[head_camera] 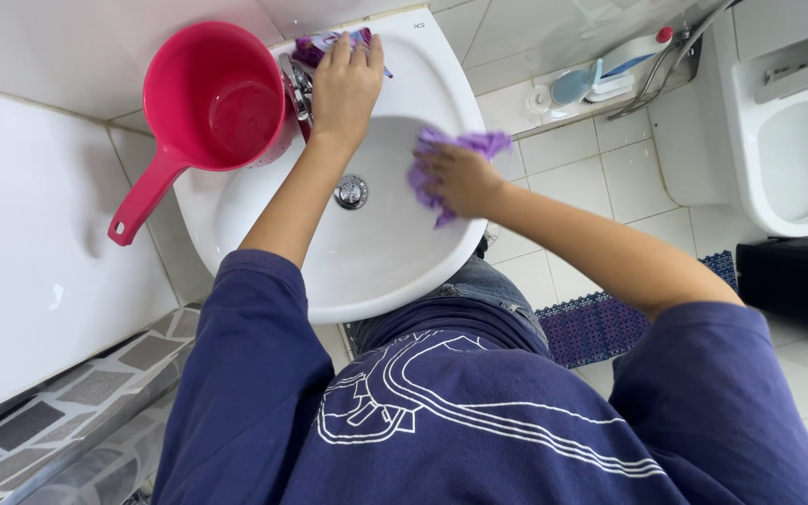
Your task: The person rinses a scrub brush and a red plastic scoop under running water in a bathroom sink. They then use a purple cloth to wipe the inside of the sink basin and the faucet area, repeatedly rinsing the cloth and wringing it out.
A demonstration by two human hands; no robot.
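Right hand [460,178] fingers clutch a purple cloth [451,154] against the sink [367,262] wall at three o'clock of the drain [351,192]. Left hand [346,84], fingers together, rests flat at twelve o'clock by the tap [296,89].

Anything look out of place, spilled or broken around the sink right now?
Nothing looks spilled or damaged. The one oddity: the red dipper sits perched on the white sink rim, its handle overhanging the edge. The right hand presses a purple cloth in the basin; the left hand rests by the tap.
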